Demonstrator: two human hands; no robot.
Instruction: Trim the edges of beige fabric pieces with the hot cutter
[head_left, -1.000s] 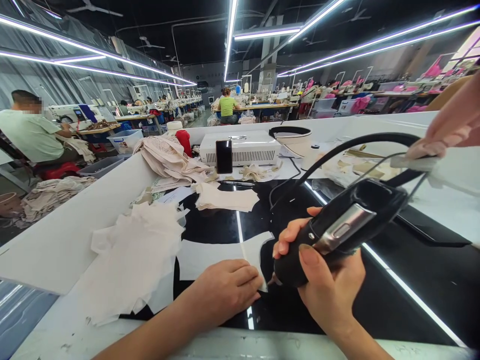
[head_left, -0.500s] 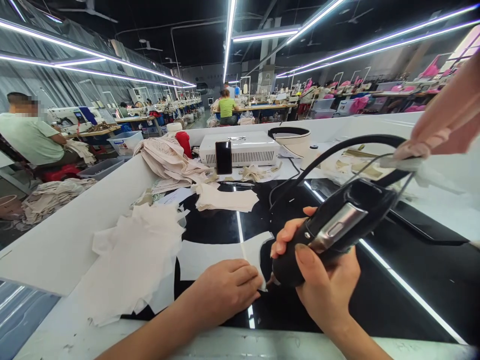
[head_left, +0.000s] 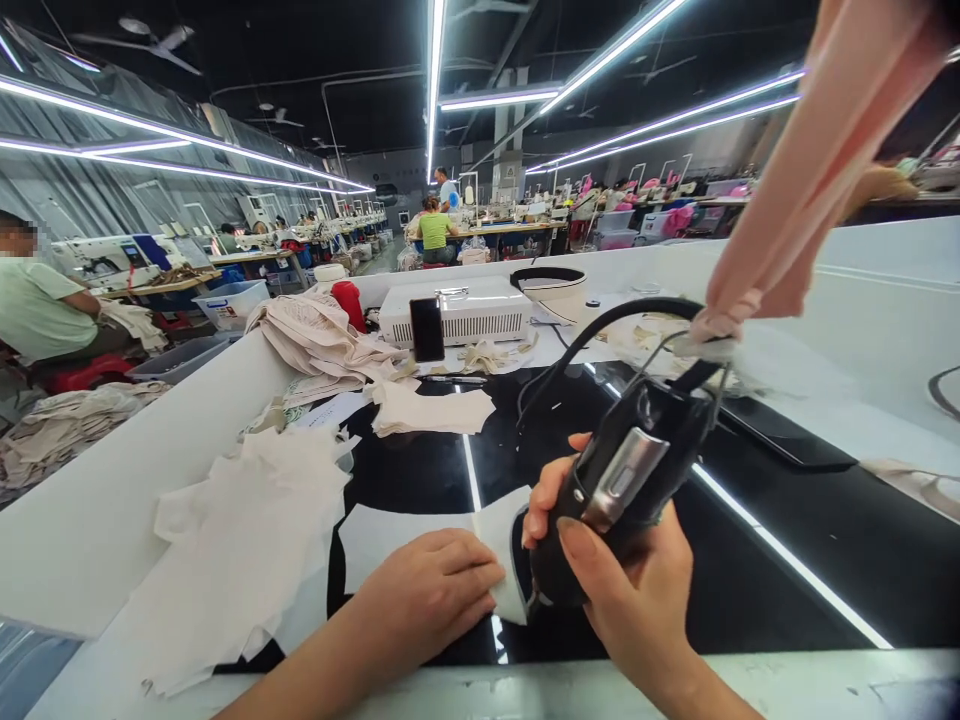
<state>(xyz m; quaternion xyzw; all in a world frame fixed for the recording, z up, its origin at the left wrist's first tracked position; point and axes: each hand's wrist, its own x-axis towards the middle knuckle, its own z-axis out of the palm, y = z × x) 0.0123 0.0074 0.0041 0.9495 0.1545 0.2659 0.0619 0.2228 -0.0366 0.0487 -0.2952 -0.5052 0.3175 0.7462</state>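
My right hand (head_left: 637, 585) is wrapped round a black corded handheld power tool (head_left: 611, 500) with a silver switch plate. The tool leans, its lower end down at the right edge of a white cut fabric piece (head_left: 382, 535). Its exact working tip is hard to make out. A twisted pink cloth strip (head_left: 787, 200) and a wire loop hold the tool's upper end from above. My left hand (head_left: 435, 590) lies flat on the fabric piece, fingers stretched out, just left of the tool. Under the fabric is a glossy black board (head_left: 420, 470).
A pile of pale cut pieces (head_left: 240, 540) spreads at the left. Another small stack (head_left: 435, 410) lies farther back. Behind stand a phone (head_left: 427, 330), a white vented box (head_left: 487, 310) and a roll of banding (head_left: 551, 290). A low white wall (head_left: 877, 290) rings the table.
The tool has tilted more upright and its lower end has moved a little toward me along the fabric's right edge. The camera view has shifted right.
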